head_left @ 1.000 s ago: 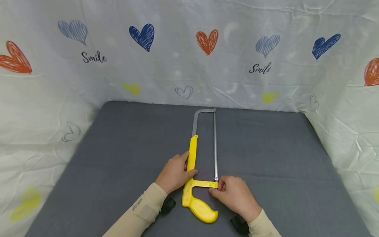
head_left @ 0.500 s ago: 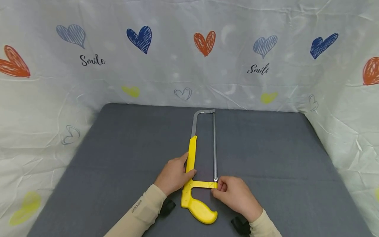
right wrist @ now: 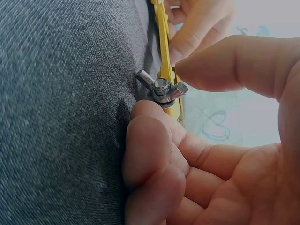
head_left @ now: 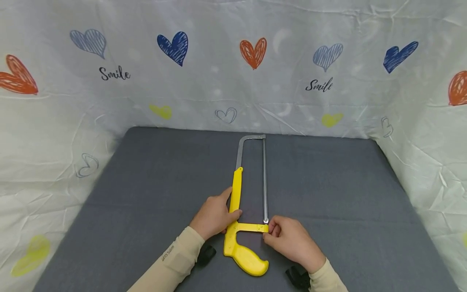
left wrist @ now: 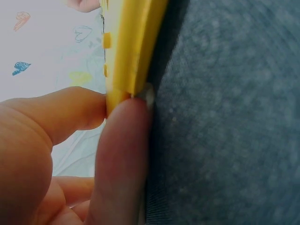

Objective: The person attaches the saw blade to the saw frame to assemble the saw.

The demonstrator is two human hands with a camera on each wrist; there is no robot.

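A hacksaw [head_left: 236, 190] with a yellow frame and grip lies flat, its grey bow pointing away from me. My left hand [head_left: 215, 215] holds the yellow frame above the grip; its thumb lies over the frame, and the left wrist view shows a finger and thumb around the yellow bar [left wrist: 133, 44]. At the blade end of the yellow crosspiece is my right hand [head_left: 293, 240]. There the right wrist view shows a metal wing nut [right wrist: 164, 97] between its thumb and curled index finger, fingertips right at the wings. The blade [head_left: 265, 182] runs straight up from that end.
A dark grey cloth [head_left: 328, 182] covers the table under the saw. White fabric [head_left: 211, 89] printed with hearts and "Smile" stands behind it and at both sides. Black wrist devices [head_left: 297, 278] show beneath both forearms.
My right thumb has drawn back slightly to the right from the crosspiece end, the fingers staying by the nut. The left hand and hacksaw keep their places; the head view shifts a little.
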